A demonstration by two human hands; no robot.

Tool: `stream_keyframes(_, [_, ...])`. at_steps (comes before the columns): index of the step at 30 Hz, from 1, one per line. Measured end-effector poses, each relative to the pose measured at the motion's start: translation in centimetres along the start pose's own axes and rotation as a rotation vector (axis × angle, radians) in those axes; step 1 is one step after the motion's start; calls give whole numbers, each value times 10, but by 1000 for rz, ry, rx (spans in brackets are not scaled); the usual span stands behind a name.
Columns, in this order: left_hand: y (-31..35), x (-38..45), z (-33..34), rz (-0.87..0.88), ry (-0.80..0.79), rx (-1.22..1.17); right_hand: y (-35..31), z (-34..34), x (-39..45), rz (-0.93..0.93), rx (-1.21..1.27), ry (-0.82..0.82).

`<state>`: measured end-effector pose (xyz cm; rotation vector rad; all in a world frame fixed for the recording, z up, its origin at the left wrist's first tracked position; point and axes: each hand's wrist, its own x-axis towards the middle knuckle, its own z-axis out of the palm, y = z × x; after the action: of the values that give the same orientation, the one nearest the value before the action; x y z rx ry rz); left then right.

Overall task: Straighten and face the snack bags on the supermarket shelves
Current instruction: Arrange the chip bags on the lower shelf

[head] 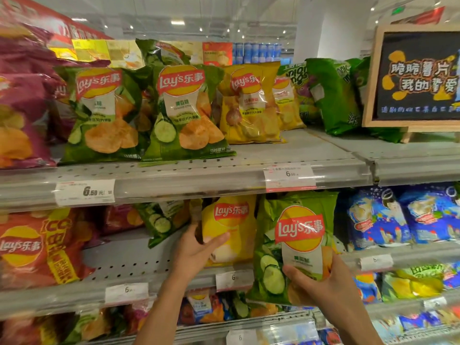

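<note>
On the middle shelf (pixel 119 265), my left hand (pixel 199 250) grips the left edge of a yellow Lay's bag (pixel 231 232) that stands upright facing me. My right hand (pixel 321 277) holds a green cucumber Lay's bag (pixel 296 240) by its lower part, in front of the shelf edge and just right of the yellow bag. Another green bag (pixel 161 220) lies tilted behind, to the left of the yellow one. On the top shelf (pixel 311 148), two green Lay's bags (pixel 104 113) (pixel 186 110) stand face-forward beside yellow bags (pixel 251 103).
Purple bags (pixel 22 100) fill the top shelf's left end. A framed chalkboard sign (pixel 418 75) and green onion-ring bags (pixel 333 95) stand at its right. A large red Lay's bag (pixel 32 247) sits at the middle shelf's left, blue bags (pixel 403 217) at right. Price tags line the shelf rails.
</note>
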<state>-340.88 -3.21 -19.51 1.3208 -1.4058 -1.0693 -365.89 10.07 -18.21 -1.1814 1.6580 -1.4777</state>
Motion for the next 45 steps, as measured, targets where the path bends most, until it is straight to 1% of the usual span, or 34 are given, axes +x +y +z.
stream_keyframes(2, [-9, -10, -18, 38, 77, 145, -3, 14, -6, 3, 6, -31])
stream_keyframes(6, [-25, -39, -68, 183, 249, 577, -10, 55, -22, -22, 2, -79])
stream_keyframes(9, [-28, -53, -110, 258, 294, 840, -15, 95, -33, -17, -7, -96])
stream_keyframes(11, [-31, -61, -136, 291, 287, 931, -20, 125, -40, -3, -6, -116])
stream_keyframes(13, [-37, -66, -159, 322, 270, 924, -27, 153, -45, 8, -2, -139])
stream_keyframes(15, [-48, -69, -177, 343, 238, 863, -33, 180, -47, -11, 5, -170])
stream_keyframes(18, [-63, -69, -195, 424, 193, 808, -43, 213, -45, -79, -2, -147])
stream_keyframes(22, [-71, -68, -201, 472, 177, 761, -52, 248, -33, -151, -2, -97])
stream_keyframes(25, [-69, -65, -201, 440, 174, 696, -53, 266, -19, -154, 19, -126])
stream_keyframes(28, [-70, -63, -200, 412, 177, 658, -45, 276, -5, -124, 9, -185])
stream_keyframes(34, [-70, -61, -197, 380, 193, 669, -30, 277, 11, -78, -47, -261])
stream_keyframes(38, [-70, -59, -197, 398, 191, 677, -31, 275, 19, -14, -77, -322])
stream_keyframes(45, [-74, -58, -198, 422, 220, 655, -31, 271, 21, 27, -112, -344])
